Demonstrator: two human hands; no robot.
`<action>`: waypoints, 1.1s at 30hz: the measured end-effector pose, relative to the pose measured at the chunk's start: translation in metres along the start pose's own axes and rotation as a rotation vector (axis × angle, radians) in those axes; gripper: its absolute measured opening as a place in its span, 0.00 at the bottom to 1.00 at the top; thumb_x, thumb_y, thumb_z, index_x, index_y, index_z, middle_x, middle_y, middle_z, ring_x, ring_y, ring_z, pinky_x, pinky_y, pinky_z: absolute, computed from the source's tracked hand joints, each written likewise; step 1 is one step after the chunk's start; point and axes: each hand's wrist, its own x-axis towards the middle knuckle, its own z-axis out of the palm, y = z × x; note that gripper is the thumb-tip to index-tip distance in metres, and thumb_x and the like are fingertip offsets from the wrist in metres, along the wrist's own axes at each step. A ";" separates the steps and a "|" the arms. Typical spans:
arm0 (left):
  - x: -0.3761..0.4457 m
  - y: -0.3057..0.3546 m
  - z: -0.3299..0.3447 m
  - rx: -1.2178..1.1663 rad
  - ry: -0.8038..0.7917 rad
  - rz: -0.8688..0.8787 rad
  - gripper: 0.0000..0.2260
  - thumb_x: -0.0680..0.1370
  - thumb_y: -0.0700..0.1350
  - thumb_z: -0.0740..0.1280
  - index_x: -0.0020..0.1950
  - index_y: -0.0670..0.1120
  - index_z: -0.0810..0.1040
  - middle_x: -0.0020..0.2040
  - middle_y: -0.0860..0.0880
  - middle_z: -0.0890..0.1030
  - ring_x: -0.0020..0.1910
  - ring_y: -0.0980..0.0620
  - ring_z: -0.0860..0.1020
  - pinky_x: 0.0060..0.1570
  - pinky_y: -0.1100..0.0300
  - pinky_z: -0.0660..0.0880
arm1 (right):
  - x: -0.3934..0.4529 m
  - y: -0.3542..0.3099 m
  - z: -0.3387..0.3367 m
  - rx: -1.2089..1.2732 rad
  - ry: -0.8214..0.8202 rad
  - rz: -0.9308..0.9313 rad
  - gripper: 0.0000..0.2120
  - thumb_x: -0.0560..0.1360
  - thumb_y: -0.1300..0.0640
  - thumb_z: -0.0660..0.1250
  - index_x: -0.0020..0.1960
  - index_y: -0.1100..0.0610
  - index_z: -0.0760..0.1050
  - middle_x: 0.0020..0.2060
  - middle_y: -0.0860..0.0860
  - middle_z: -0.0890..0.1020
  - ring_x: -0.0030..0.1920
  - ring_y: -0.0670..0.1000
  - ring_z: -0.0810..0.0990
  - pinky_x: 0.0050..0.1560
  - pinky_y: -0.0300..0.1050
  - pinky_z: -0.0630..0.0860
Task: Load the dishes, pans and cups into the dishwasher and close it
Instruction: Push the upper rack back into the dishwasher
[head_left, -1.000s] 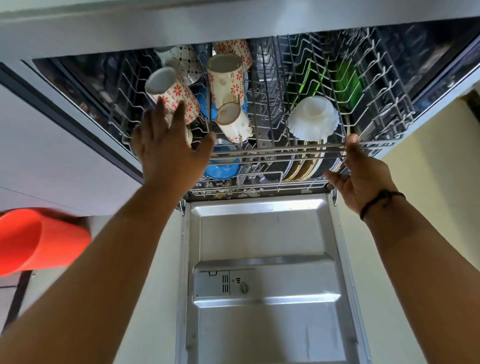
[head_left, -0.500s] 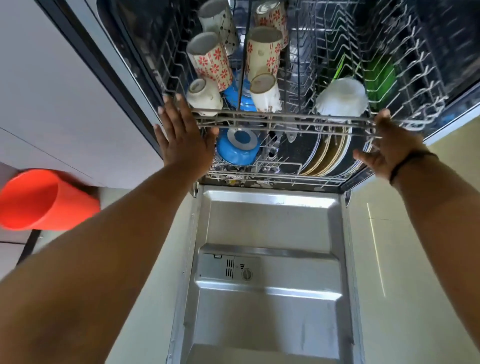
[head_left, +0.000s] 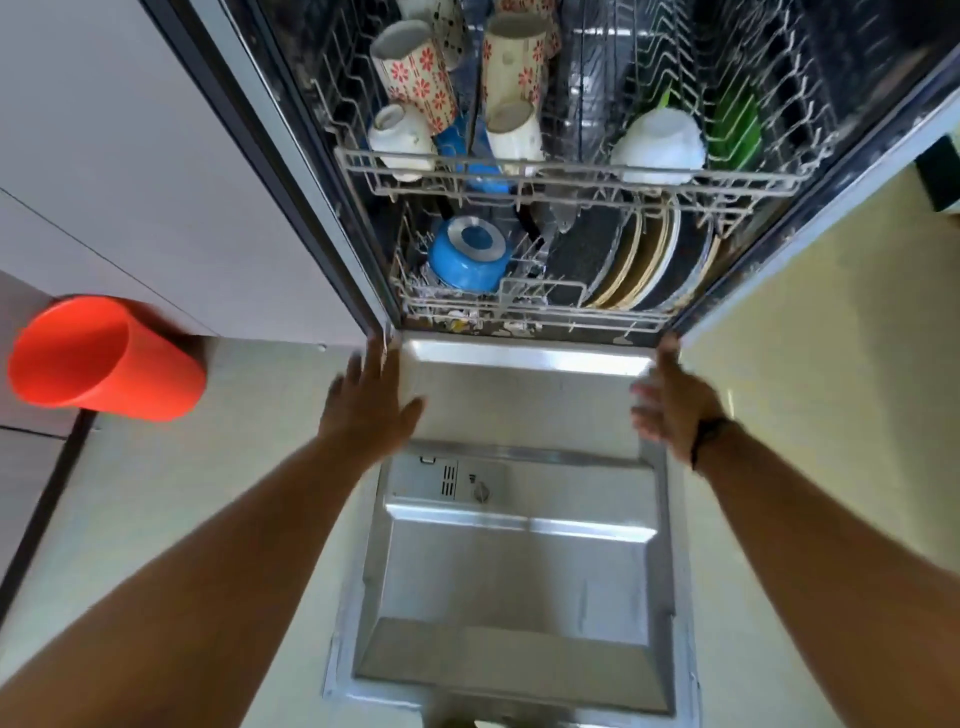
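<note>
The dishwasher stands open with its steel door lowered flat in front of me. Its upper rack is pushed in and holds flower-patterned cups, small white cups and a white bowl. The lower rack carries a blue bowl, a dark pan and upright plates. My left hand hovers open over the door's left inner edge. My right hand is open at the door's right inner edge. Neither holds anything.
An orange plastic cup lies on its side at the left, by the grey cabinet front. Pale floor surrounds the door on both sides. Green items sit at the rear right of the upper rack.
Both hands have left the upper rack's front rail and dropped to the door's inner edge. The upper rack now sits fully inside the tub.
</note>
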 end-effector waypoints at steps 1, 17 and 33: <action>-0.024 -0.005 0.028 -0.012 -0.111 -0.036 0.35 0.79 0.62 0.55 0.78 0.48 0.45 0.79 0.43 0.42 0.77 0.41 0.50 0.72 0.44 0.58 | -0.002 0.042 -0.008 -0.032 -0.012 0.091 0.21 0.75 0.33 0.55 0.50 0.50 0.72 0.45 0.53 0.78 0.41 0.53 0.82 0.40 0.47 0.78; -0.282 -0.060 0.335 -1.601 -0.368 -1.475 0.38 0.75 0.67 0.59 0.75 0.43 0.60 0.73 0.41 0.63 0.71 0.39 0.64 0.67 0.45 0.65 | -0.046 0.446 -0.107 0.021 0.342 0.720 0.28 0.78 0.48 0.65 0.74 0.53 0.61 0.73 0.60 0.62 0.69 0.66 0.66 0.60 0.61 0.71; -0.236 -0.042 0.390 -2.269 0.223 -1.436 0.37 0.67 0.77 0.56 0.64 0.53 0.75 0.60 0.47 0.80 0.59 0.44 0.78 0.61 0.44 0.72 | 0.001 0.459 -0.103 0.489 0.359 0.608 0.03 0.72 0.57 0.65 0.39 0.55 0.73 0.44 0.54 0.77 0.45 0.57 0.76 0.58 0.55 0.73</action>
